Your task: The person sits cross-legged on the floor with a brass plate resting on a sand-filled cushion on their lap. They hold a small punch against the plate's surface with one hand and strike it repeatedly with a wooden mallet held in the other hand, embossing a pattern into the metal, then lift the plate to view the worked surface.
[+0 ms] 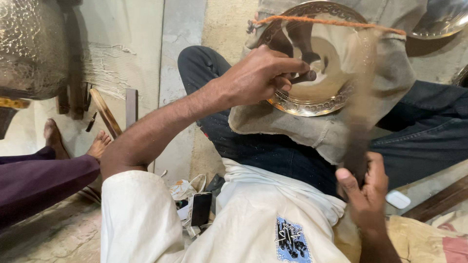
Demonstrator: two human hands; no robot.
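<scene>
A round brass plate [321, 58] with an ornate embossed rim lies on a beige cloth [312, 129] over my lap. My left hand [258, 75] grips a short dark metal punch [304, 77] with its tip on the plate near the lower left rim. My right hand [365, 187] holds the handle of a hammer [358, 122], which is blurred by motion above the plate's right side. An orange cord [331, 22] runs across the plate's top.
Another person's bare feet [100, 143] and purple-clad leg [39, 180] are at the left. A large hammered metal vessel [29, 48] stands top left. A black phone [201, 208] and small items lie by my hip. Another metal dish [441, 19] sits top right. A white object [398, 199] lies at the right.
</scene>
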